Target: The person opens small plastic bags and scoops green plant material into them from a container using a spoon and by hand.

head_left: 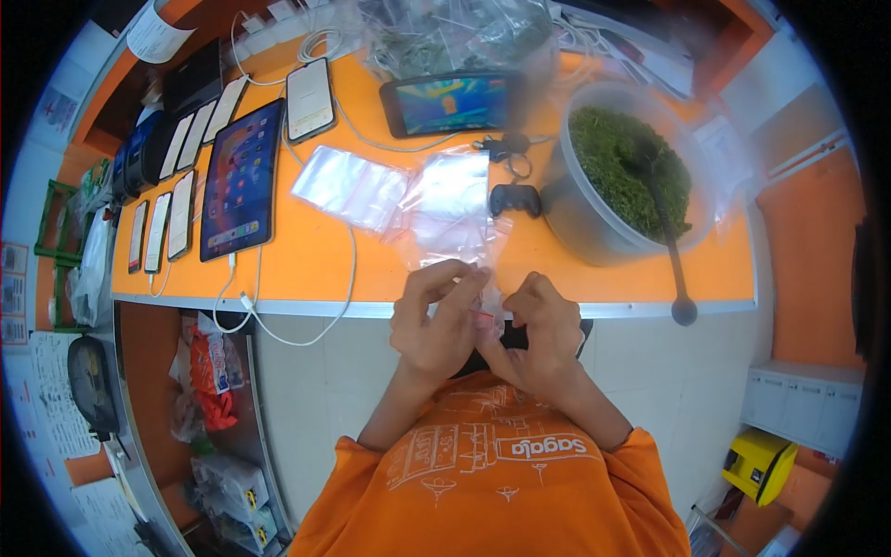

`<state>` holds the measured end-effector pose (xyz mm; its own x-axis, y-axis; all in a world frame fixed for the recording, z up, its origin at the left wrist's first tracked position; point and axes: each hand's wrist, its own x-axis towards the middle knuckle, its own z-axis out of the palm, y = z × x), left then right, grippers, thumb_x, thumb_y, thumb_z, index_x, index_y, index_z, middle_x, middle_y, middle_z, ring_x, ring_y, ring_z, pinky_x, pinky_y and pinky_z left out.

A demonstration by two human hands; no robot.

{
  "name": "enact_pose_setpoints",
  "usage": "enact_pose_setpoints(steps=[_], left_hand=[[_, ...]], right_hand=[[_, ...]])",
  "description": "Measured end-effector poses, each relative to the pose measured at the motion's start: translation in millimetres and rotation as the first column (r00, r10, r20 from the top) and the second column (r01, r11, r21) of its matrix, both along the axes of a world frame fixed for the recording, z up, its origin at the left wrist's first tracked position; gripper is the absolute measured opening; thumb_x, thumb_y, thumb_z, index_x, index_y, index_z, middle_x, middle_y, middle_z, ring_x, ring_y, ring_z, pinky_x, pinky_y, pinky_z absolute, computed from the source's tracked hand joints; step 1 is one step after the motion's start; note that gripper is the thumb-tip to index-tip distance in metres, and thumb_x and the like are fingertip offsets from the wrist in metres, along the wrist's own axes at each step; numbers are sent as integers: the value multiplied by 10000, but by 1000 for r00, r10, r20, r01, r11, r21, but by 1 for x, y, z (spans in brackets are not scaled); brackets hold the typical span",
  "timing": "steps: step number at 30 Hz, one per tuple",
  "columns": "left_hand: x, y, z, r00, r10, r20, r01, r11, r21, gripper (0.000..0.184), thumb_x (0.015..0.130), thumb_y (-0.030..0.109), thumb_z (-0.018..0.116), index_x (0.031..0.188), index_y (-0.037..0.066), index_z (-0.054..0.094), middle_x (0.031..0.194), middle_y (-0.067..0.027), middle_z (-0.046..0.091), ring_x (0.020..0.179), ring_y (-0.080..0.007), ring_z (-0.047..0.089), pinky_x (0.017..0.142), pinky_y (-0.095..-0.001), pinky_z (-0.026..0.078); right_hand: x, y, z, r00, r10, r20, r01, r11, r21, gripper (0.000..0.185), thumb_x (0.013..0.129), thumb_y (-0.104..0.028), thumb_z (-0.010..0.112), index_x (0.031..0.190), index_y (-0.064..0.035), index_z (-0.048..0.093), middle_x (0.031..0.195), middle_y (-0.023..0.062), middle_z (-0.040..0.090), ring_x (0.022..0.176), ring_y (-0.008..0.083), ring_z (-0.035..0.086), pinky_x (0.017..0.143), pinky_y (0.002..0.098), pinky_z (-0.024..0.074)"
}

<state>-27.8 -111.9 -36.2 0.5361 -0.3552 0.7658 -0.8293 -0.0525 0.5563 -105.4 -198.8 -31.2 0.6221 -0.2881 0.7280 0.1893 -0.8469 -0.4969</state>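
Note:
Both hands are raised at the front edge of the orange table, close together over a small clear plastic bag (486,320) with a red strip. My left hand (436,320) pinches the bag from the left side with its fingers bent. My right hand (543,330) has curled fingers and its thumb against the bag's lower right side. Just beyond the hands lie flat clear bags (450,190) and another stack of them (350,186). To the right stands a round clear tub (594,218) of shredded green material (622,172), with a long dark spoon (670,232) leaning out over its rim.
A tablet (243,181) and several phones, one a white-screened phone (310,100), lie at the left with white cables. A phone in landscape (450,104), keys (506,147) and a small black controller (516,200) are behind the hands. A large bag (455,37) of packets sits at the back.

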Motion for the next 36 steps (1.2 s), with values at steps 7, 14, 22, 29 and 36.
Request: enact_pose_setpoints(steps=[7,14,22,29,36], left_hand=[[-8,8,-19,974,36,222,0,987,-158,318,636,-60,688,805,57,446,839,-102,455,516,-135,487,469,-196,418],[-10,16,-35,968,-250,-11,245,956,-161,101,626,-73,562,629,19,521,524,-74,479,406,-218,461,402,-271,364],[-8,21,-18,999,-36,30,29,979,204,169,603,-78,607,668,51,519,582,-56,462,461,-198,462,421,-287,350],[-9,5,-24,995,94,18,-92,993,-68,274,628,-76,650,752,62,449,741,-69,442,580,-171,460,477,-249,367],[-18,11,-29,987,-95,128,126,957,-263,223,658,-69,631,643,57,447,698,-70,494,503,-200,489,428,-270,408]], right_hand=[[10,-2,-5,991,-54,123,27,978,208,261,607,28,653,815,-4,499,595,85,463,424,188,461,365,278,350],[10,3,-5,998,-1,62,-15,967,255,167,713,17,635,793,-11,492,565,82,479,421,174,477,393,249,378],[4,1,-12,997,-30,71,-3,906,424,164,700,7,648,769,-28,503,584,84,499,439,175,499,414,242,399],[-3,-1,-4,996,32,77,-51,968,246,180,744,63,599,860,27,466,648,66,498,548,117,459,488,210,359],[7,-1,0,993,11,120,-40,970,241,171,700,22,667,715,-10,499,550,82,464,409,152,461,368,245,339]])
